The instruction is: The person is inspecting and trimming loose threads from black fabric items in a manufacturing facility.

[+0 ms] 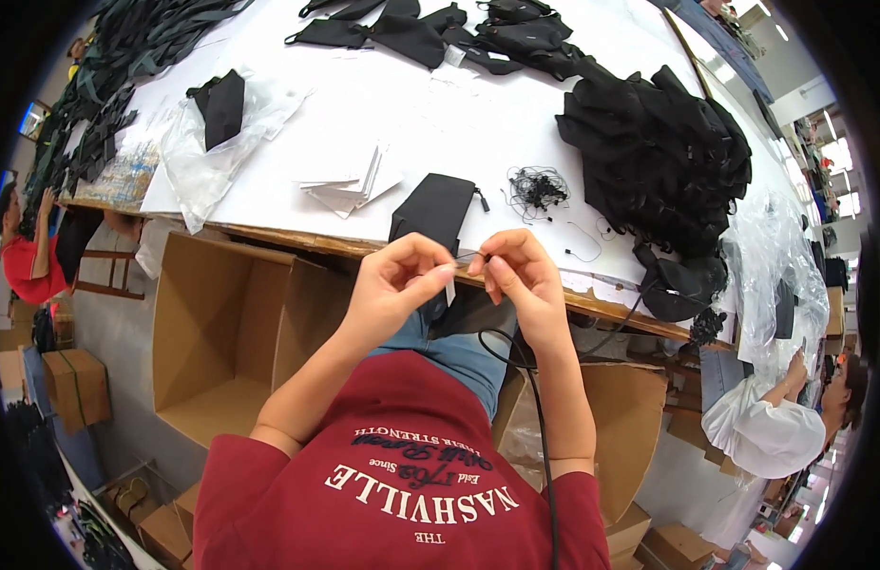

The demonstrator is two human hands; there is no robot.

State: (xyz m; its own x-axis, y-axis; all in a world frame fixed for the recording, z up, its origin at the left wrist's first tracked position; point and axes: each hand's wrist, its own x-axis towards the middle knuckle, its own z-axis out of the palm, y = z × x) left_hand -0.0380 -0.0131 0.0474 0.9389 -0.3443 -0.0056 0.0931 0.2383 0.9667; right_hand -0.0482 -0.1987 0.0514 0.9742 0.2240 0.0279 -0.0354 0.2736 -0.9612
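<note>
My left hand (394, 283) and my right hand (527, 287) are raised just off the table's near edge, close together. Both are pinched on a thin black string (467, 255) stretched between the fingertips. Below the left fingertips hangs a narrow white tag (450, 293), partly covered by the fingers. Beyond my hands, a black fabric pouch (434, 204) with a dangling zip pull lies flat at the edge. A tangle of thin black strings (537, 193) sits to its right, and a loose stack of white cards (349, 186) to its left.
A heap of black fabric pieces (654, 157) covers the table's right side. Black pouches (411, 36) and dark straps (126, 47) lie farther back. Clear plastic (195, 176) holds another pouch. Open cardboard boxes (221, 328) stand below the edge. A black cable (547, 456) runs past my right arm. Co-workers are at both sides.
</note>
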